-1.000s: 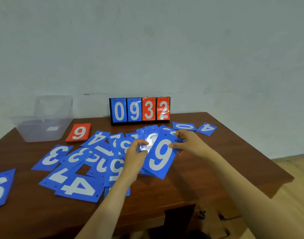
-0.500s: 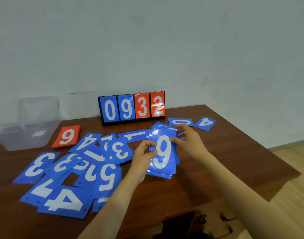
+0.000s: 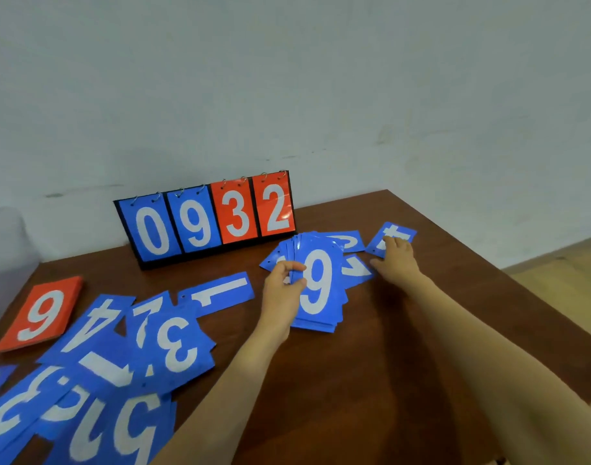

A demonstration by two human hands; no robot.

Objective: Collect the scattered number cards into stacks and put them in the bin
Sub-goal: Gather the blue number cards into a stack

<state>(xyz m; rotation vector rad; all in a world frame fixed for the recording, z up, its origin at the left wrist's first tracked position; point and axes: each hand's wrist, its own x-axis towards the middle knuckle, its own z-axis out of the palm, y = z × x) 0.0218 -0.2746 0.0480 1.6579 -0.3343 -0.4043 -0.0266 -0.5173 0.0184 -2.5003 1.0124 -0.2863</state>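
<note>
Your left hand [image 3: 284, 290] gripped the blue card stack [image 3: 321, 297], glossy rectangles slightly fanned, thumb curled onto the top card's white 9. The stack sat low over the dark brown wooden surface [image 3: 388, 364]. Your right hand [image 3: 396, 263] reached out to the right, fingers [image 3: 389, 245] fairly straight, tips touching a flat blue 4 card [image 3: 400, 233] near the far corner. A blue 7 card [image 3: 356, 268] lay between that hand and the stack. Other punched blue cards [image 3: 176, 344] overlapped loosely at left, beside a red 9 stack [image 3: 40, 313]. The translucent plastic bin [image 3: 5, 250] stood at the left edge, well apart. A ring-bound scoreboard [image 3: 207, 219] stood upright behind.
</note>
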